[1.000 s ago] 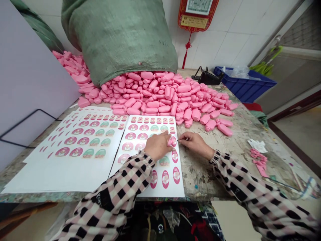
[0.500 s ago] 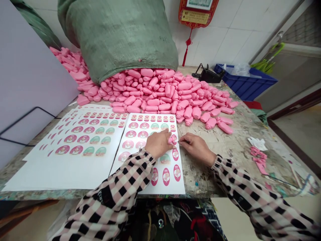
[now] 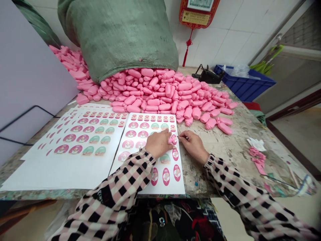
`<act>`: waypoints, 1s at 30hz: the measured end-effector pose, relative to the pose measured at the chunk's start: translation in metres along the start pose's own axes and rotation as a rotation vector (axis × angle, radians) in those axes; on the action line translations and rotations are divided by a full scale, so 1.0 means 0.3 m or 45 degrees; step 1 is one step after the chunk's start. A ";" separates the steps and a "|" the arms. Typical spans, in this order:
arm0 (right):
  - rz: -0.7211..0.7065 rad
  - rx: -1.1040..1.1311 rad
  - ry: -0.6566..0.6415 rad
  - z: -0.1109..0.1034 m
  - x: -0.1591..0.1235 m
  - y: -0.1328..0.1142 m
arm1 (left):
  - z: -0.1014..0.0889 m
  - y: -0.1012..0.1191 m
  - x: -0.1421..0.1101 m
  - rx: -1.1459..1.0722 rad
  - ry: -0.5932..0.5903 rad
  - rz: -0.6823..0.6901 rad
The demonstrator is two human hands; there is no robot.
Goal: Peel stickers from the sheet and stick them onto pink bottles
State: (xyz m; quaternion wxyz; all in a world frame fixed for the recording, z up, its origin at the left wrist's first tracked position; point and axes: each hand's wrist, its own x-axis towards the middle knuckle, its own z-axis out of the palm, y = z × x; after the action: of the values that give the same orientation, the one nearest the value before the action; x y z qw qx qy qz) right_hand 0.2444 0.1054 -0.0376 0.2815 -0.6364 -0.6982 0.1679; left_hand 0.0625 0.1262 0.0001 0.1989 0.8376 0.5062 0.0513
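Observation:
My left hand (image 3: pixel 159 144) lies over the sticker sheet (image 3: pixel 140 122), its thumb and index finger closed on a small pink bottle-shaped piece (image 3: pixel 171 140). Most of that piece is hidden by the fingers. It lies over the edge of an oval pink sticker (image 3: pixel 174 139) in the right column. Just past the sheet's right edge, my right hand (image 3: pixel 194 144) pinches something thin and dark, its tip close to that sticker; its kind is too small to make out. Below the hands, more oval stickers (image 3: pixel 177 172) and a green one (image 3: pixel 165 158) show.
Pink bottle-shaped pieces (image 3: pixel 150 93) are heaped at the back under a green sack (image 3: pixel 122 36). Fanned sticker sheets (image 3: pixel 62 170) lie left. A black tape dispenser (image 3: pixel 209 75) and blue crate (image 3: pixel 248 87) stand back right. Pink-handled scissors (image 3: pixel 257 155) lie at the right.
My right hand has shifted slightly left and up, and the thin dark thing's tip is now higher beside the sticker. My left hand keeps its place on the sheet.

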 end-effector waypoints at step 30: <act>0.165 -0.177 0.022 -0.030 0.013 -0.070 | -0.003 -0.011 0.007 0.068 -0.027 0.028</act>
State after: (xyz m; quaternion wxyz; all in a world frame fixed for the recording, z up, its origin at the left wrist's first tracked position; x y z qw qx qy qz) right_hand 0.2330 0.1053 -0.0175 0.2310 -0.6998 -0.6631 0.1314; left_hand 0.0605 0.1296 -0.0005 0.1811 0.8486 0.4961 0.0309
